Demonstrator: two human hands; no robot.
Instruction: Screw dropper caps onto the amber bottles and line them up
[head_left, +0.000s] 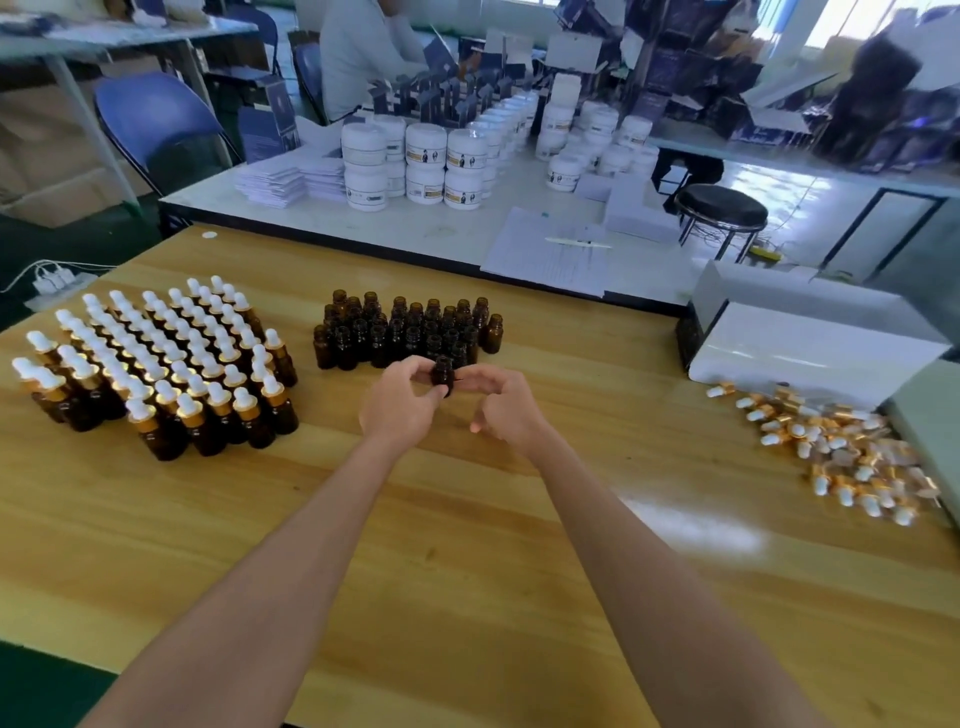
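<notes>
My left hand (397, 402) grips one uncapped amber bottle (442, 372) just in front of the cluster of open amber bottles (405, 330). My right hand (506, 408) is beside it, fingers curled, its fingertips touching the bottle's right side; I cannot see whether they hold it. Capped bottles with white droppers and gold collars (156, 358) stand in rows at the left. A heap of loose dropper caps (836, 452) lies at the far right of the wooden table (467, 545).
A white box (810, 332) stands at the right behind the cap heap. Beyond the wooden table is a white table (363, 218) with white jars (426, 161), stacked leaflets and papers. A person sits at its far side. A black stool (722, 210) and a blue chair (156, 119) stand nearby.
</notes>
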